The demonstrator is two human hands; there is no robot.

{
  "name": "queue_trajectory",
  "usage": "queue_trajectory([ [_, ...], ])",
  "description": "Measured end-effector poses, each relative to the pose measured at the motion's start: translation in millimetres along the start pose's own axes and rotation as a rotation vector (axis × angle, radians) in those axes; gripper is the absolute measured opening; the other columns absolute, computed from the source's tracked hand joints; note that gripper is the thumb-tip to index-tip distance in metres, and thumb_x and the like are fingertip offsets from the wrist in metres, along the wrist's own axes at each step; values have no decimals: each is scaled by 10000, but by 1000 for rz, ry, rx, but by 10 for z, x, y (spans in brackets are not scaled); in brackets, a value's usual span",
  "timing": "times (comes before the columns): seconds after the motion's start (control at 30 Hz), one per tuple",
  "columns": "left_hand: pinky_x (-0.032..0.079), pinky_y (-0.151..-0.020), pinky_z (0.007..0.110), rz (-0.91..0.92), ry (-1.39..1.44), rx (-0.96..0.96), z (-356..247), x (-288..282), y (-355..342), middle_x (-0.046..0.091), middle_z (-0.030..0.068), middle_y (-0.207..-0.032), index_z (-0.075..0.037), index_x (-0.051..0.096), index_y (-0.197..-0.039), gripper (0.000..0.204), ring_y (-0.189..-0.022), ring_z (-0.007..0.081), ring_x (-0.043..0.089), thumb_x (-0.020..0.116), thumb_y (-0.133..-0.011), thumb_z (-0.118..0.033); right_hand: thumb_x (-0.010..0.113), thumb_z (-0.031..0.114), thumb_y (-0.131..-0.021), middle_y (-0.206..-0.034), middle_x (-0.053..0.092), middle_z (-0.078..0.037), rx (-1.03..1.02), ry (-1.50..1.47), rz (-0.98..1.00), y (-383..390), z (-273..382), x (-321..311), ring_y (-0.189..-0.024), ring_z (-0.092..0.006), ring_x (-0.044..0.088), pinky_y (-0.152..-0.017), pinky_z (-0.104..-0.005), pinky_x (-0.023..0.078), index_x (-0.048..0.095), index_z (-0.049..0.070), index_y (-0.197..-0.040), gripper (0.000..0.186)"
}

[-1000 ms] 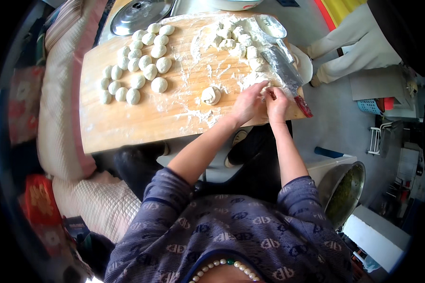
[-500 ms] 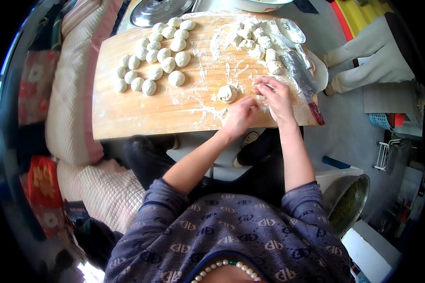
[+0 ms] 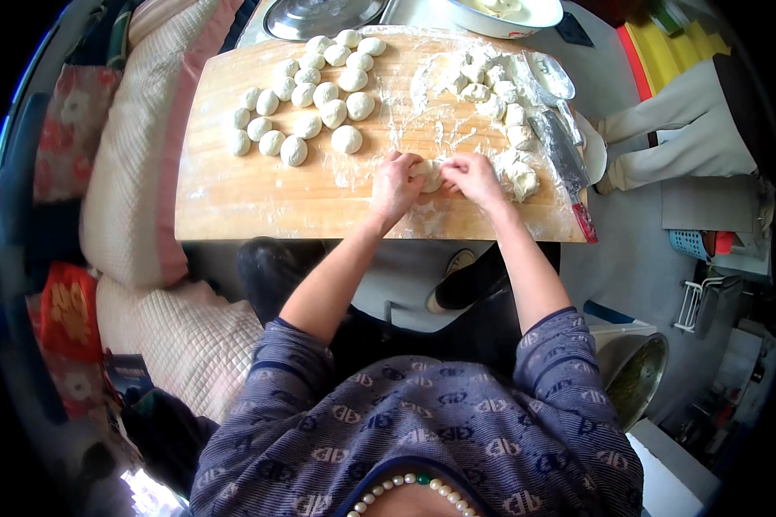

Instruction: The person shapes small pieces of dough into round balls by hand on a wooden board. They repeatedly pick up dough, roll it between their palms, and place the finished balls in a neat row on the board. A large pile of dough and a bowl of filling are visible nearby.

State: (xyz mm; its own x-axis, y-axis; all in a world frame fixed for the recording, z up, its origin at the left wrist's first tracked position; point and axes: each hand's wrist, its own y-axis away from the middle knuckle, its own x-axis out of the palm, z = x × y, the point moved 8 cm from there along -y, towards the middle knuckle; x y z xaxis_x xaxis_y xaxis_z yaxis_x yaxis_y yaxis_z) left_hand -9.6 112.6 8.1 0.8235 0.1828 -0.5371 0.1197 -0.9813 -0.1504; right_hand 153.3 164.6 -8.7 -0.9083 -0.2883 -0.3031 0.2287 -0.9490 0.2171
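Note:
Between my two hands, near the front of a floured wooden board (image 3: 233, 202), is a piece of dough (image 3: 426, 175). My left hand (image 3: 395, 186) curls around its left side, fingers closed on it. From the right, my right hand (image 3: 474, 179) pinches the dough's edge with thumb and fingers. Several smooth, round dough balls (image 3: 307, 126) sit in loose rows on the board's left half. To the right of my right hand lie rough, floury dough lumps (image 3: 519, 172), with more cut dough pieces (image 3: 474, 92) behind them.
A wide blade (image 3: 560, 151) with a red handle lies along the board's right edge, below a metal scoop (image 3: 552, 76) with flour. Behind the board are a metal lid (image 3: 323, 17) and a white basin (image 3: 509, 22). Another person's light-trousered legs (image 3: 681, 108) are at the right.
My hands, earlier apart and to the right of the dough piece, have moved left and closed on it from both sides. The view has shifted slightly.

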Motion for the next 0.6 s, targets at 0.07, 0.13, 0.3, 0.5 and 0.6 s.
queue_trajectory([
  [0.07,532,-708,346,53,64,-35,15,-42,44,641,143,-942,-14,687,-1038,286,-755,234,644,699,-759,-75,652,156,-862,-748,693,-131,-237,325,-246,-28,140,-197,-606,-261,654,-583,-352,522,672,18,-830,143],
  [0.13,532,-700,339,80,70,-53,12,-111,162,641,143,-937,-9,679,-1044,295,-745,231,642,696,-754,-64,560,149,-928,-851,677,-157,-314,323,-326,26,333,7,-768,-331,654,-709,-398,522,665,30,-928,159],
  [0.3,534,-694,314,4,92,-69,86,-128,270,618,138,-955,-1,667,-1046,271,-739,221,636,676,-777,-27,513,70,-898,-960,668,-152,-584,548,-337,120,401,644,-925,-347,634,-820,-441,503,636,42,-1039,190],
  [0.5,509,-736,322,-79,168,15,51,-218,283,600,142,-979,7,665,-1100,256,-836,240,609,602,-852,6,497,61,-891,-900,654,-134,-807,731,-290,-200,585,613,-879,-338,626,-793,-413,512,632,56,-1080,232],
  [0.6,504,-748,328,-125,231,48,-79,-218,303,593,138,-936,19,666,-1078,250,-829,242,603,547,-859,46,479,67,-925,-818,621,-123,-457,195,-183,-284,382,513,-821,-296,614,-778,-377,502,628,55,-1126,251],
])
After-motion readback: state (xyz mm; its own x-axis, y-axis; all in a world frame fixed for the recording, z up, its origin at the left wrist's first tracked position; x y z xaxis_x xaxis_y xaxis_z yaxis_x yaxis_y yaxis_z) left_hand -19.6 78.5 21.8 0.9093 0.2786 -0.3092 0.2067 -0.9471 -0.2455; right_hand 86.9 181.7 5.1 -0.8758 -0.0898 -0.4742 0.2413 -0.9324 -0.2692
